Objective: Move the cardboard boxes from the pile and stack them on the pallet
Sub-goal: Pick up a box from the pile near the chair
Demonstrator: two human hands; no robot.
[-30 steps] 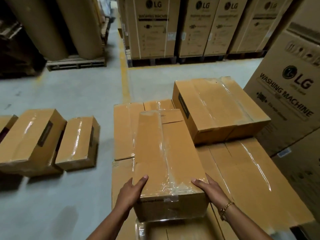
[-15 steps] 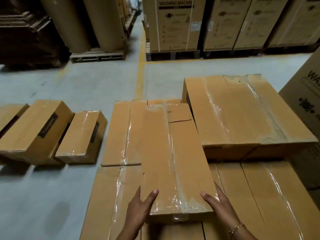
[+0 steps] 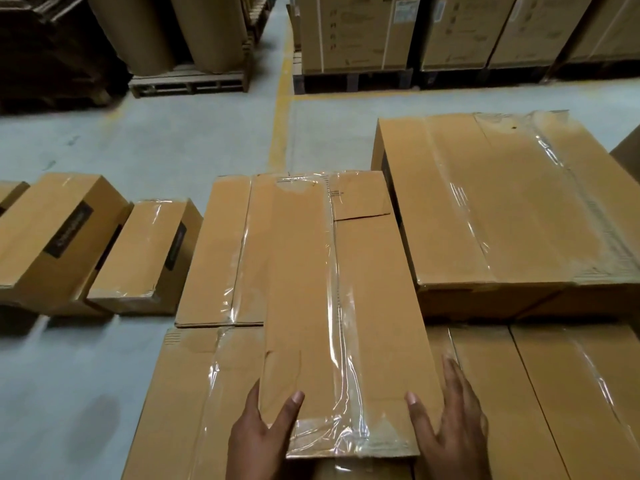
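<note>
A long narrow cardboard box (image 3: pixel 311 289) sealed with clear tape lies on the layer of flat boxes (image 3: pixel 194 393) in front of me. My left hand (image 3: pixel 256 441) is at its near left corner, thumb on top and fingers straight along the side. At the near right corner my right hand (image 3: pixel 450 427) does the same, its fingers stretched along the right side. A bigger taped box (image 3: pixel 485 209) sits on the same layer, right of the narrow one. Two boxes of the pile (image 3: pixel 59 233) (image 3: pixel 138 251) stand on the floor at the left. The pallet under the stack is hidden.
Grey concrete floor with a yellow line (image 3: pixel 280 116) runs ahead. Large paper rolls (image 3: pixel 204 29) stand on a wooden pallet (image 3: pixel 190 81) at the back left. Tall appliance cartons (image 3: pixel 353 29) line the back. Another carton edge (image 3: pixel 628 150) shows at the far right.
The narrow box has come down and forward onto the layer of boxes. My head has moved closer and both hands have slid along the box's near corners.
</note>
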